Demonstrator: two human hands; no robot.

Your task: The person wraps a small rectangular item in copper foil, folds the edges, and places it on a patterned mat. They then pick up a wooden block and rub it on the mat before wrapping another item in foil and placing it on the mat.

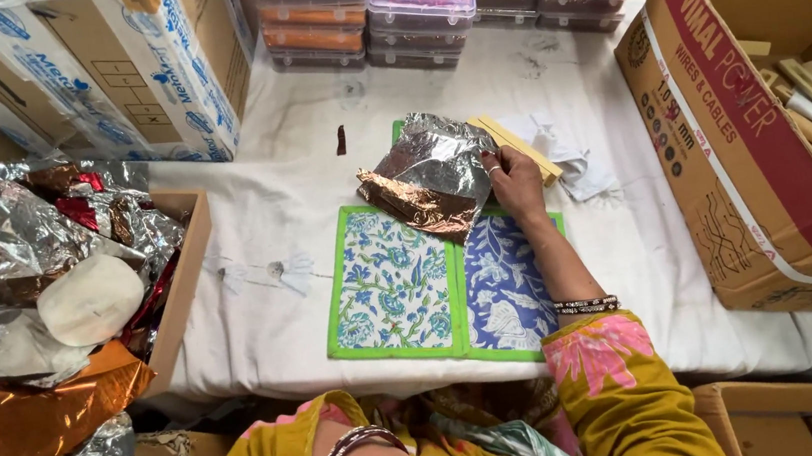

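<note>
My right hand (514, 184) rests on the table with its fingertips pinching the right edge of a crumpled silver foil sheet (432, 170), whose underside is copper-coloured. The foil lies across the top of two green-bordered cloth mats: one white with a blue-green flower print (390, 285), one dark blue with white flowers (503, 293). A pale yellow flat strip (521, 146) lies just behind my hand. Only my left forearm with bangles (347, 455) shows at the bottom edge; the left hand itself is out of sight.
A white cloth (260, 273) covers the table. A large cardboard box (729, 144) with wooden pieces stands at the right. Stacked clear plastic containers (418, 5) line the back, with white cartons (143, 70) back left. At left, an open box (184, 271) holds crumpled foil and a white lump (90, 299).
</note>
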